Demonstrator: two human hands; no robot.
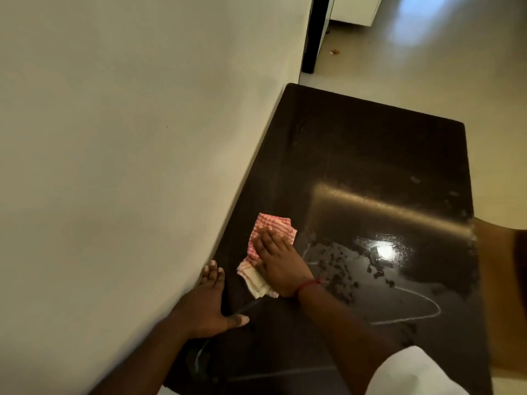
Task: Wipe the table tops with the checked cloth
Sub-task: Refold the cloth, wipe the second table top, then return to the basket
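The checked cloth lies folded on the table near its left edge, pressed flat under the right hand, fingers straight. The left hand, spread and holding nothing, braces on that edge. Wiping looks midway: the wet streaks toward the table's right side probably want the next stroke.

cloth on table, wall left

Much of checked cloth under right hand — near edge of table off-frame.
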